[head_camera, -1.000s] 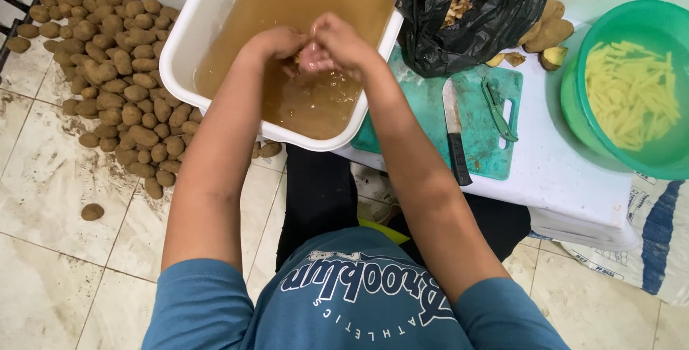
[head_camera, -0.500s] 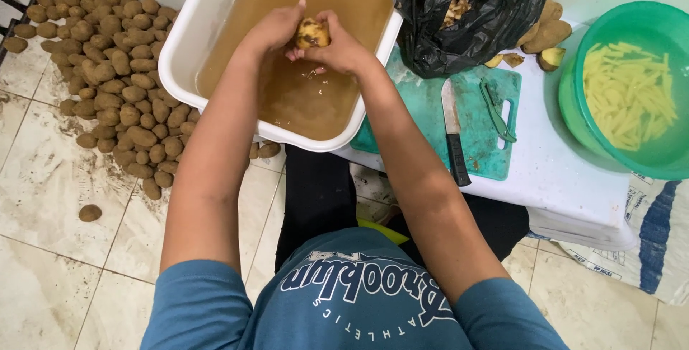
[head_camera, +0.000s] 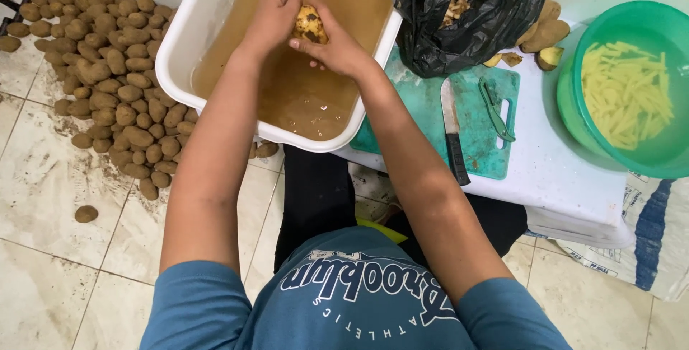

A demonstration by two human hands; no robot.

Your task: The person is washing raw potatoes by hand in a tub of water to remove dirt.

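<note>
Both my hands hold one wet potato (head_camera: 308, 24) above the muddy brown water of a white rectangular tub (head_camera: 179, 56). My left hand (head_camera: 273, 16) cups it from the left. From the right and below, my right hand (head_camera: 336, 48) grips the same potato. It is yellowish with dark spots and sits between my fingers, clear of the water.
A big heap of unwashed potatoes (head_camera: 108, 84) lies on the tiled floor at left. On the white table are a teal cutting board (head_camera: 481, 142) with a knife (head_camera: 452, 131) and peeler (head_camera: 495, 109), a black bag of peels (head_camera: 466, 12), and a green basin of cut potato strips (head_camera: 628, 91).
My hands have risen out of the brown water with the potato, which now shows between my fingers above the tub.
</note>
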